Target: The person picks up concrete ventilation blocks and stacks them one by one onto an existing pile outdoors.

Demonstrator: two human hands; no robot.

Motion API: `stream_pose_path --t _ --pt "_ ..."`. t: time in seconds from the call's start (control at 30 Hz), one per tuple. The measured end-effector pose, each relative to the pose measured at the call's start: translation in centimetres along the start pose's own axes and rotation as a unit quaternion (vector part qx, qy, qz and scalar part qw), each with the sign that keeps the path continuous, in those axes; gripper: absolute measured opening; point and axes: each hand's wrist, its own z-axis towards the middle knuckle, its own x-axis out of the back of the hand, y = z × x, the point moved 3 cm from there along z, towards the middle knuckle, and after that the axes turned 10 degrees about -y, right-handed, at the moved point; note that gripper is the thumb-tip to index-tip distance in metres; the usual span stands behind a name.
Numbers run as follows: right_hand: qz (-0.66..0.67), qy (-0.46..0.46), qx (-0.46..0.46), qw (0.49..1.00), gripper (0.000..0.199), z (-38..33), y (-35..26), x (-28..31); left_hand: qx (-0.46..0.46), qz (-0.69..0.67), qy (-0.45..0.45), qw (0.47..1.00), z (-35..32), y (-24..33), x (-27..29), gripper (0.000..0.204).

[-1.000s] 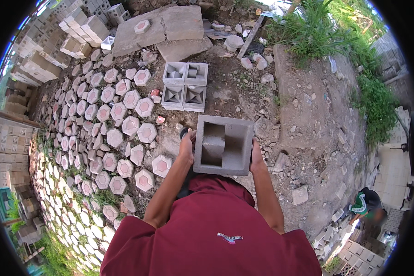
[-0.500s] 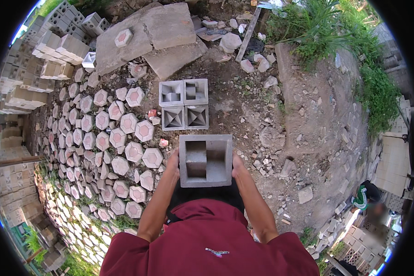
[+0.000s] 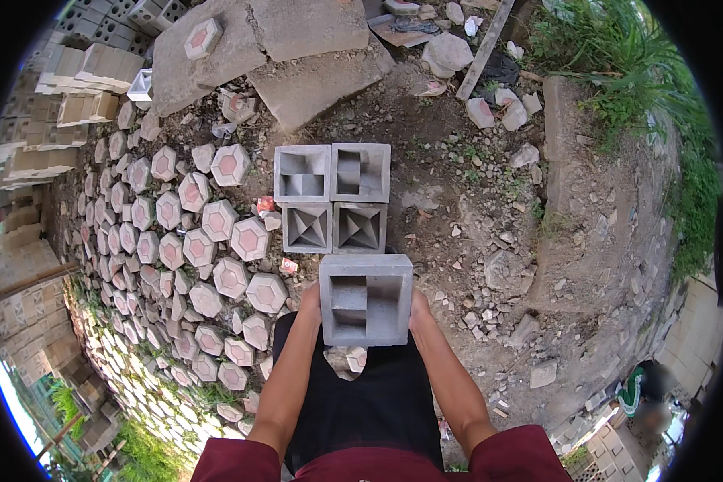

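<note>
A square grey concrete vent block with stepped openings is held level in front of my legs. My left hand presses on its left side and my right hand on its right; most fingers are hidden behind or beneath it. Just beyond it, more vent blocks sit on the dirt in a tight two-by-two group. The far left block and far right block have stepped openings. The near left block and near right block show faceted, X-like openings.
Hexagonal pavers with reddish centres cover the ground at left. Cracked concrete slabs lie at the far side. Rubble and a long raised slab are on the right. Block stacks stand at far left; another person is at lower right.
My body has leaned back, so my trousers show now. The held block has tilted slightly and sits lower in view, still between both hands. The four blocks on the ground look larger.
</note>
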Motion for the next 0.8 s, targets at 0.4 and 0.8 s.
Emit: stream_pose_path --t 0.4,0.8 --pt "0.004 0.045 -0.027 0.999 0.043 20.3 0.9 2.4 0.013 0.018 -0.024 0.999 18.4 1.6 3.2 0.056" --pt "0.031 0.018 -0.008 0.999 0.042 29.2 1.4 4.8 -0.019 0.271 0.110 0.956 28.1 1.9 6.5 0.096"
